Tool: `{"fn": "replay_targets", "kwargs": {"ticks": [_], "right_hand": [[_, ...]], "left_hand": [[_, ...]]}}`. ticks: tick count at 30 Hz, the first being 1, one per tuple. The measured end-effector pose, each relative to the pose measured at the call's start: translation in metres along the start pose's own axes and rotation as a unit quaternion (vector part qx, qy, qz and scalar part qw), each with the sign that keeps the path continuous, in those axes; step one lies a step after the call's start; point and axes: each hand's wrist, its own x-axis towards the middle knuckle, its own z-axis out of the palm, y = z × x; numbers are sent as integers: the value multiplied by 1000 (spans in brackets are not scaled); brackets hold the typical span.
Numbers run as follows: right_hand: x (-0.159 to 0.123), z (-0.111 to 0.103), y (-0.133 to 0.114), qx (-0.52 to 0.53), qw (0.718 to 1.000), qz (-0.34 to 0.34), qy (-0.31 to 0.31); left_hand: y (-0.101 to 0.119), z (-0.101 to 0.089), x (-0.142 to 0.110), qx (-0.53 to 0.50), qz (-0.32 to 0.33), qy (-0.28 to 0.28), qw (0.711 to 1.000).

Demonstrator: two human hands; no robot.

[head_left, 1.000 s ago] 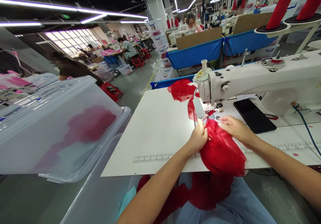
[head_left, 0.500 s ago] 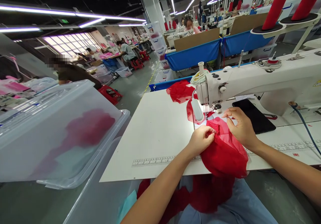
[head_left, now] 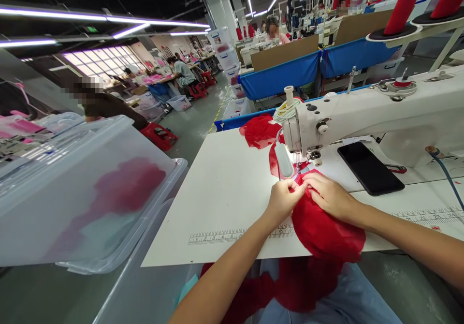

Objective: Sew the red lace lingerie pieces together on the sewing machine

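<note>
Sheer red fabric [head_left: 326,229] lies under the needle area of a white sewing machine [head_left: 337,116] and hangs over the table's front edge onto my lap. My left hand [head_left: 284,198] pinches the fabric's edge just in front of the presser foot [head_left: 298,168]. Close beside it, my right hand [head_left: 329,198] rests on the fabric, its fingertips closed on the gathered edge near the left fingertips. More red fabric [head_left: 259,131] lies behind the needle, on the table's far side. A small white lamp [head_left: 284,160] lights the stitching spot.
A black phone [head_left: 370,168] and red-handled snips [head_left: 397,168] lie right of the needle. A printed ruler [head_left: 232,236] runs along the white table [head_left: 217,188]. Translucent bins [head_left: 83,193] stand at left. Red thread cones [head_left: 404,7] rise at upper right. Other people sit further off.
My right hand has come down and left onto the fabric, its fingers closing beside my left hand. My left hand has shifted slightly left and up.
</note>
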Motion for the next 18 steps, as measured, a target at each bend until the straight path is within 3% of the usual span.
{"fn": "replay_targets", "kwargs": {"ticks": [4,9,11,14,16,18], "right_hand": [[-1,0,14,-104,989,-108,-16],[-3,-1,24,-123,983,-135,-14],[-4,-2,23,-123,983,-134,-16],[-5,-2,22,-116,985,-127,-15],[-6,-2,22,-110,986,-124,-20],[-7,-2,22,-106,987,-118,-20]], "left_hand": [[-4,-14,13,102,8,31,994],[-6,-24,16,173,57,55,982],[-6,-23,13,185,127,32,974],[-9,-17,8,235,249,-52,938],[-14,-13,6,285,270,-66,917],[-18,-11,5,321,274,-44,905]]}}
